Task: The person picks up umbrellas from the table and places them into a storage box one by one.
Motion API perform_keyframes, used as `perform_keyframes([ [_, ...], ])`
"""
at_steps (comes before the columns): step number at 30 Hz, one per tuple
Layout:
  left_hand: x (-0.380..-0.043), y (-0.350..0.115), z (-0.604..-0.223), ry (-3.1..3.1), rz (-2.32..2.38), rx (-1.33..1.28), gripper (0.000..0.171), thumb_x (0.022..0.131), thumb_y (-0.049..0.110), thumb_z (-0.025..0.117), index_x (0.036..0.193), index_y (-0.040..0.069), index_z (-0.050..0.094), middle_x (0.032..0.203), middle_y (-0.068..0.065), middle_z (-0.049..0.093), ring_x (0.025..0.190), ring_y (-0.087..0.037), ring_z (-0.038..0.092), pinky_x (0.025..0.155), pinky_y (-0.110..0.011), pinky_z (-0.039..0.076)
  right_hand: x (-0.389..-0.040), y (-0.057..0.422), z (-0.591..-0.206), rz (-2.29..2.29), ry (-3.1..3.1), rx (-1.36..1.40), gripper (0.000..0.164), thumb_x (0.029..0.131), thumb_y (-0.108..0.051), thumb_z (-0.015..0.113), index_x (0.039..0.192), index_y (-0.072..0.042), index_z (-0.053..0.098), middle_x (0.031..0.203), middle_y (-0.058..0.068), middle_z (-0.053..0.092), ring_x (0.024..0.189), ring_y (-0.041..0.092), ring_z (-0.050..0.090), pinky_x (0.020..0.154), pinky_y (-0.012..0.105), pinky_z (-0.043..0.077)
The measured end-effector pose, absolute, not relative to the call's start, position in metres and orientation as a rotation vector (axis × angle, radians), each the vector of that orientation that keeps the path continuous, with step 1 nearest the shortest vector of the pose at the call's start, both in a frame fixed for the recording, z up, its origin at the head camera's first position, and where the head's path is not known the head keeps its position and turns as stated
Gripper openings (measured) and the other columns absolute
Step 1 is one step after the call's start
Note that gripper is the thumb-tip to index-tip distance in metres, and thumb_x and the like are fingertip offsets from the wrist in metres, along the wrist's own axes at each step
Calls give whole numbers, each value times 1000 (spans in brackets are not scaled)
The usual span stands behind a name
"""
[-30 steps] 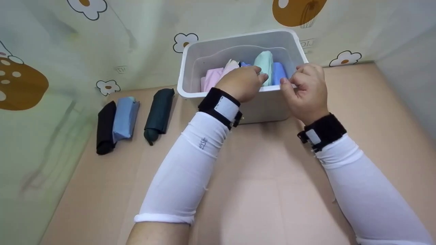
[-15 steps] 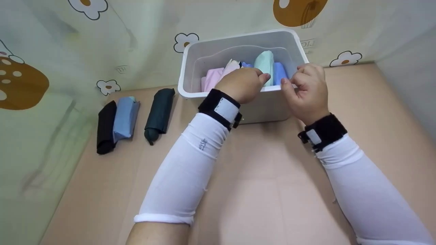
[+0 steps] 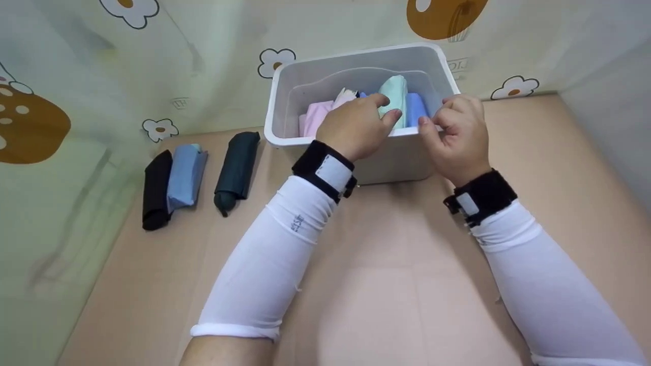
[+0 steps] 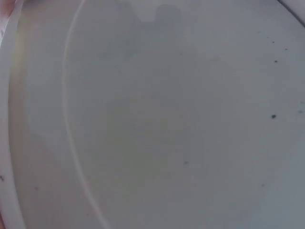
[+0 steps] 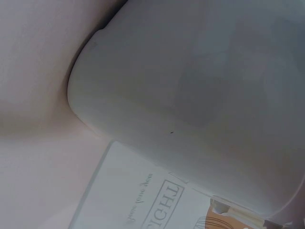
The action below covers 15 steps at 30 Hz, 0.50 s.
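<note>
A white plastic bin (image 3: 394, 165) stands at the back of the table. My left hand (image 3: 357, 123) reaches over its front rim, thumb and forefinger spread apart beside a mint-green folded umbrella (image 3: 398, 87). The other left fingers are hidden. My right hand (image 3: 459, 140) grips the bin's right front corner, fingers curled at the rim. Also inside the bin are a pink bundle (image 3: 317, 116), a pale pink one (image 3: 344, 96) and a blue one (image 3: 416, 109). Both wrist views show mainly the bin's plain wall (image 4: 157, 119), (image 5: 181, 100), with no hand clearly visible.
On the table's left lie a black folded umbrella (image 3: 157, 190), a light blue one (image 3: 185, 175) and a dark green one (image 3: 238, 168). A patterned cloth (image 3: 213, 40) hangs behind the bin. Pinkish-beige covering (image 3: 376, 295) spreads over the table.
My left hand's thumb and forefinger have parted, and its wrist has shifted slightly back and left. My right hand keeps its place on the rim. The bin and umbrellas look unmoved.
</note>
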<state>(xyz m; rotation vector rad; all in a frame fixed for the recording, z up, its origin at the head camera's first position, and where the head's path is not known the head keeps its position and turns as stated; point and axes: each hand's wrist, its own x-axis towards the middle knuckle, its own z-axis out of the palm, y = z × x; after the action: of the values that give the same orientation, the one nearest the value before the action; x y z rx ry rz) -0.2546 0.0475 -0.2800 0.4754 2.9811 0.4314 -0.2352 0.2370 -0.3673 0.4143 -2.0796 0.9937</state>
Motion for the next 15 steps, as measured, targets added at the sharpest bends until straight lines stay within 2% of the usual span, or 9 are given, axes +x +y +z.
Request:
perform_keyframes([
  [3, -252, 45, -284, 3051, 496, 493, 58, 107, 57, 46, 157, 27, 50, 152, 4, 61, 136, -14, 60, 113, -40, 47, -235, 236, -367, 1005, -2067, 407, 44, 92, -26, 64, 62, 4, 58, 79, 21, 54, 111, 44, 55, 104, 47, 40],
  [9, -243, 31, -294, 3218, 690, 660, 50, 106, 49, 55, 148, 24, 60, 127, 1, 72, 119, -14, 65, 101, -40, 49, -235, 235, -368, 1057, -2024, 400, 42, 90, -26, 65, 59, 2, 56, 76, 18, 54, 107, 42, 57, 105, 45, 39],
  [15, -235, 3, -303, 3327, 833, 704, 45, 104, 47, 58, 141, 22, 66, 132, 0, 71, 123, -20, 65, 105, -43, 44, -235, 235, -367, 1035, -2043, 410, 43, 91, -26, 64, 60, 2, 56, 77, 19, 53, 108, 42, 56, 105, 46, 39],
])
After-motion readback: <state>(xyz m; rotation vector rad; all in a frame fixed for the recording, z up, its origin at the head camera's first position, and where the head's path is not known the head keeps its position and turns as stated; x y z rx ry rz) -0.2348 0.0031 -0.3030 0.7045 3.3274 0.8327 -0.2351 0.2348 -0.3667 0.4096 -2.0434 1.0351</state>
